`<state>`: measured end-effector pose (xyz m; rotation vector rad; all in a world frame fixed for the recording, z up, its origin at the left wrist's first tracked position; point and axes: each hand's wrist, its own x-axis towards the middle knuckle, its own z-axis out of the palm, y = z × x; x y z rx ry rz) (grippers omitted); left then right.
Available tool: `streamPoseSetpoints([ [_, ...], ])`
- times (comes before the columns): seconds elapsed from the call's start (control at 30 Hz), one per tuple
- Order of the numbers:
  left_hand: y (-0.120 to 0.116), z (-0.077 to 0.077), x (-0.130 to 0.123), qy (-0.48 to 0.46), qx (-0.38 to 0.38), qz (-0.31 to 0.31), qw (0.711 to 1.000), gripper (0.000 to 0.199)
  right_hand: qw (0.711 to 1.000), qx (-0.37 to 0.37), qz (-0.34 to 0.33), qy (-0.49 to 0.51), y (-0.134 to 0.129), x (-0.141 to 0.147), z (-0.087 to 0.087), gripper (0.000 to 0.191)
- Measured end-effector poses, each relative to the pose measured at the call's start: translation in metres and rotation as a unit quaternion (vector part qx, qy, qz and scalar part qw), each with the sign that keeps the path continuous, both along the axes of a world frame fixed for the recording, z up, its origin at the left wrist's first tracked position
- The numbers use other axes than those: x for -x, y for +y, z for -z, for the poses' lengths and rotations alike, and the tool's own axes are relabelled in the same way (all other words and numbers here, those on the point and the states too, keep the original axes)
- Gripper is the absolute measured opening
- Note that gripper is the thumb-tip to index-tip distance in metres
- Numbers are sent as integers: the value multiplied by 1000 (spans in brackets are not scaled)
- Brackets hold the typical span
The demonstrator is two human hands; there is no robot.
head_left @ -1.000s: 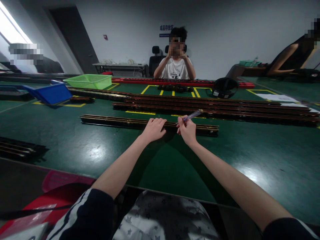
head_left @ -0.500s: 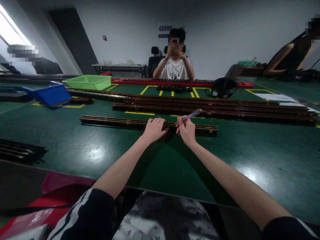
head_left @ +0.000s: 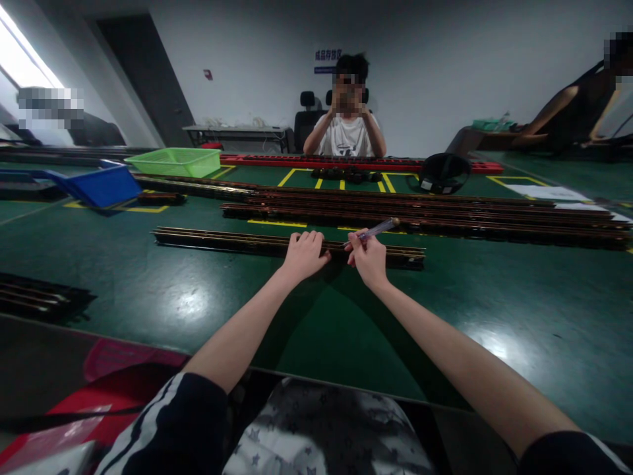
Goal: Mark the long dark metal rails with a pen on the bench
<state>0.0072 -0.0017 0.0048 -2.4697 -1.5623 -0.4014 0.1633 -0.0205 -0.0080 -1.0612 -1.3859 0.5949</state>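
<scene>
Strip (head_left: pixel 222 239): on the tabletop (head_left: pixel 494 284), spanning eleven to one o'clock.
Left hand (head_left: pixel 303 256): fingers draped over it; whether clamped, I cannot tell; steady pressure should prevent sliding.
Right hand (head_left: pixel 366 258): fingers clamped on the tool (head_left: pixel 380 227); slow, light tip control should serve best.

Black-gold bar (head_left: pixel 257 244), green table (head_left: pixel 316 330), star-patterned white cloth (head_left: pixel 316 432)

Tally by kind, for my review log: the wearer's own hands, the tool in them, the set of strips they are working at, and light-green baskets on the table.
Wearer's hands: 2 (left hand, right hand)
Pen-like tool: 1
Set of long dark strips under the left hand: 1
Light-green basket: 1
Total: 5
</scene>
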Motion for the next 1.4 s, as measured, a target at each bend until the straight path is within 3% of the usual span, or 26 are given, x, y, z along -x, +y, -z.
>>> streamPoseSetpoints([
  [0.37, -1, 4, -2, -10, -16, 23, 1000, 34, 999, -12, 45, 7, 0, 0, 0, 49],
  [0.57, -2, 3, -2, -12, -6, 24, 1000, 37, 1000, 4, 5, -14, 1, 0, 1, 48],
  [0.9, -3, 0, -1, -17, 16, 26, 999, 43, 999, -7, 43, -6, 0, 0, 0, 45],
  [1.4, -3, 1, 2, -14, 30, 40, 999, 45, 1000, 12, 24, -9, -1, -2, -3, 45],
])
